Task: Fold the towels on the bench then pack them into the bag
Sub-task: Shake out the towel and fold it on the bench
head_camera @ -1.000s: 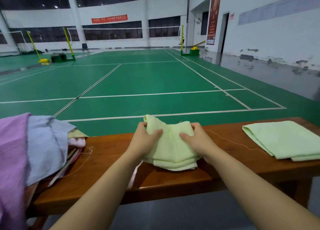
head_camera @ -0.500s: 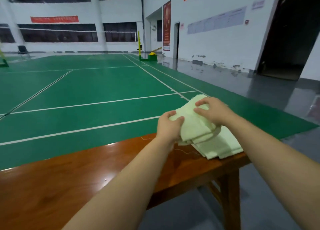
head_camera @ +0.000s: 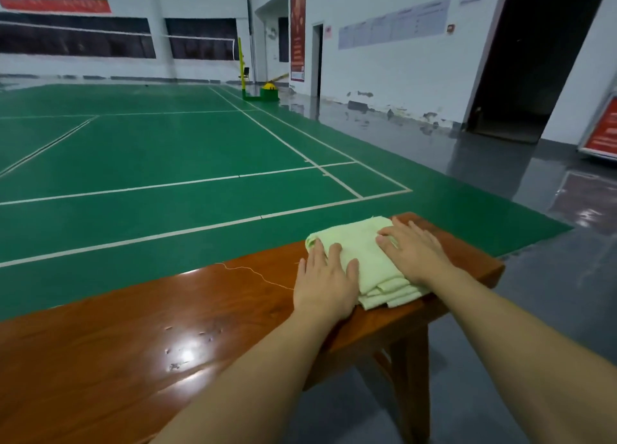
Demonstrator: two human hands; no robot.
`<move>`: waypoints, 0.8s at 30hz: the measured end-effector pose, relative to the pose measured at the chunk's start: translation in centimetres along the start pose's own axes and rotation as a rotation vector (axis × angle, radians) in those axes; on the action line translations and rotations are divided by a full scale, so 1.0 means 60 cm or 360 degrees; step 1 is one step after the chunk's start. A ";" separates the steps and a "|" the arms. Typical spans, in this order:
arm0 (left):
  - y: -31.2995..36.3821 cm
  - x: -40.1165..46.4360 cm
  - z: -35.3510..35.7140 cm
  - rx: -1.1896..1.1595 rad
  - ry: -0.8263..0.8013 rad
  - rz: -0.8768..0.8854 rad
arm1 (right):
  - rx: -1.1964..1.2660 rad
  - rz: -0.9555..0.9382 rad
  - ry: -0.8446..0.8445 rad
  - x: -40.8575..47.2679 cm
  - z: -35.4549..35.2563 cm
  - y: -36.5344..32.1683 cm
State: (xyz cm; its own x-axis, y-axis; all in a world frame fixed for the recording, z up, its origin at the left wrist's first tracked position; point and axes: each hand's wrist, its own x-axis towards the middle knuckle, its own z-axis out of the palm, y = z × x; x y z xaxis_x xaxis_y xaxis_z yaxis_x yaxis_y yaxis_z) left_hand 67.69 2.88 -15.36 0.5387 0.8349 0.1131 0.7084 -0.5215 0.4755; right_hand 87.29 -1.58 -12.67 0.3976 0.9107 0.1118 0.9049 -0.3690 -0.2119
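A stack of folded pale green towels lies near the right end of the brown wooden bench. My left hand lies flat with straight fingers on the stack's left edge, partly on the bench. My right hand presses flat on the stack's top right. Neither hand grips the cloth. No bag is in view.
A loose white thread trails over the bench left of the towels. The bench ends just right of the stack, with its leg below. Beyond lie a green court floor and grey floor to the right.
I carried the folded green towel to the right and set it on the other folded towel. Both hands went from gripping it to lying flat on the stack. The view swung right.
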 end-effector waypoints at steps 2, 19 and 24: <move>-0.003 -0.001 -0.006 -0.0038 0.0002 -0.0024 | -0.0121 -0.0033 0.0014 -0.003 -0.009 -0.008; -0.339 -0.221 -0.287 0.0134 0.0528 -0.0464 | 0.0351 -0.1039 0.0273 -0.077 0.057 -0.541; -0.464 -0.353 -0.396 0.0379 0.0785 -0.0745 | 0.0492 -0.1272 0.0136 -0.139 0.099 -0.729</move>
State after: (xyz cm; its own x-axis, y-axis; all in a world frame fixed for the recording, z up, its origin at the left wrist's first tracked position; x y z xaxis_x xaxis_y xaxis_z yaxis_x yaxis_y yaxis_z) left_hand 25.72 3.93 -10.27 -0.0749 0.9331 0.3517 0.9251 -0.0666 0.3738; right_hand 43.48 8.08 -10.12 -0.3202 0.8539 0.4102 0.8409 0.4556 -0.2920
